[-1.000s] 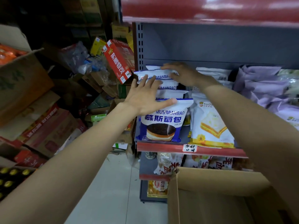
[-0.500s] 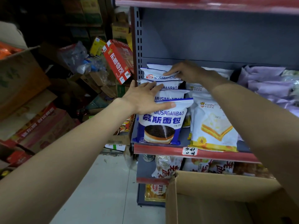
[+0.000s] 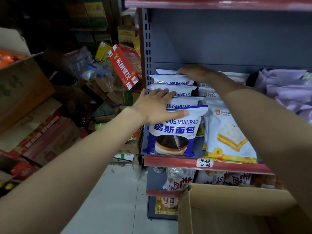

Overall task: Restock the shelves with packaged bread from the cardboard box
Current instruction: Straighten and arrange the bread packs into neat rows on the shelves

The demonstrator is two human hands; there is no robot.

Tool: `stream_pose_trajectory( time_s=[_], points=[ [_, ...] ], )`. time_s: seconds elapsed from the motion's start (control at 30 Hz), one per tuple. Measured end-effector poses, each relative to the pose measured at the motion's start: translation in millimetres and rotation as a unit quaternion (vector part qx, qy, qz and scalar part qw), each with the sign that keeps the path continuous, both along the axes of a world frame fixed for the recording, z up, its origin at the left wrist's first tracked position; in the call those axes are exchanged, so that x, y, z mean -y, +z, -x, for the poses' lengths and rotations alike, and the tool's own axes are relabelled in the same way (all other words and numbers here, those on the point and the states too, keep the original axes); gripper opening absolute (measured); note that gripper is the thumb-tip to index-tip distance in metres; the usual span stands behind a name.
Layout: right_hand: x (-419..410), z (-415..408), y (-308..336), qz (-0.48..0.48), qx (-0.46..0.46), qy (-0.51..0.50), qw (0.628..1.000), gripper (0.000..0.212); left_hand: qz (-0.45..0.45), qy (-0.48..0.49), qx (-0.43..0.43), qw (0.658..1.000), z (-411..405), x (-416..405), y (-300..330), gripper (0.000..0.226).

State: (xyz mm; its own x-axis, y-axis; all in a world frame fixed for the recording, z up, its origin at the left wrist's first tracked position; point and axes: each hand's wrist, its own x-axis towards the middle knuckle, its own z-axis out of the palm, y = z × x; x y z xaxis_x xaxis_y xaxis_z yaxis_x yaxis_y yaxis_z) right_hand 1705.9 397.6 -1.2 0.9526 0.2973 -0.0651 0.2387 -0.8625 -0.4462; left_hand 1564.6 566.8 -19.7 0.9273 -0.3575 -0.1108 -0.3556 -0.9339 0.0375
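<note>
Four white-and-blue plastic bread packets printed MUSIMIANBAO [image 3: 175, 132] stand in a row on the red-edged metal shelf [image 3: 168, 160], one behind the other, running from the front lip back toward the grey rear panel. Each stands on its bottom edge with its long axis roughly upright, leaning slightly backward, printed face turned out to the aisle. The left hand [image 3: 157, 107] lies flat with straight, spread fingers across the tops of the front packets, thumb along the foremost one's upper seal, gripping nothing. The right hand [image 3: 194, 73] reaches further back and rests on the top edge of the rearmost packet; its fingertips curve over the seal, but whether they pinch it cannot be told. Just right of the left hand, under the right forearm, stand white-and-yellow sandwich-bread packets [image 3: 228, 135], also upright and facing out. Below the right arm sits the open brown cardboard box [image 3: 219, 208]. Beyond the right arm lie pale purple bags [image 3: 287, 92]. Left of the left arm, a tilted red carton [image 3: 125, 68] leans among stacked boxes.
</note>
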Motion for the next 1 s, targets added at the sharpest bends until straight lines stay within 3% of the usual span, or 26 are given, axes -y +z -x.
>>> stream_pose_trajectory(
  time_s=[0.17, 0.23, 0.37, 0.5, 0.7, 1.0],
  points=[
    [-6.0, -0.9, 0.3, -0.074, -0.028, -0.025, 0.997, 0.03, 0.013, -0.002, -0.002, 1.0, 0.5, 0.1, -2.0, 0.098],
    [-9.9, 0.0, 2.9, -0.08, -0.035, -0.012, 0.996, 0.038, 0.014, -0.001, -0.005, 1.0, 0.3, 0.3, -1.9, 0.103],
    [-13.1, -3.3, 1.9, -0.015, -0.021, -0.006, 1.0, 0.027, 0.049, 0.0, 0.001, 0.999, 0.8, -1.8, 4.0, 0.098],
    [-11.8, -1.0, -3.3, 0.061, 0.044, 0.01, 0.997, 0.042, 0.158, 0.051, 0.058, 0.984, -17.2, -5.2, 12.6, 0.079],
    [-8.5, 10.8, -12.3, 0.116, 0.085, 0.076, 0.987, 0.049, 0.059, 0.074, 0.002, 0.996, -54.0, -5.7, 3.9, 0.073],
    [-8.8, 2.6, -22.5, 0.147, 0.103, 0.085, 0.98, 0.046, 0.055, 0.048, 0.005, 0.997, -54.5, -7.7, -5.5, 0.065]
  ],
)
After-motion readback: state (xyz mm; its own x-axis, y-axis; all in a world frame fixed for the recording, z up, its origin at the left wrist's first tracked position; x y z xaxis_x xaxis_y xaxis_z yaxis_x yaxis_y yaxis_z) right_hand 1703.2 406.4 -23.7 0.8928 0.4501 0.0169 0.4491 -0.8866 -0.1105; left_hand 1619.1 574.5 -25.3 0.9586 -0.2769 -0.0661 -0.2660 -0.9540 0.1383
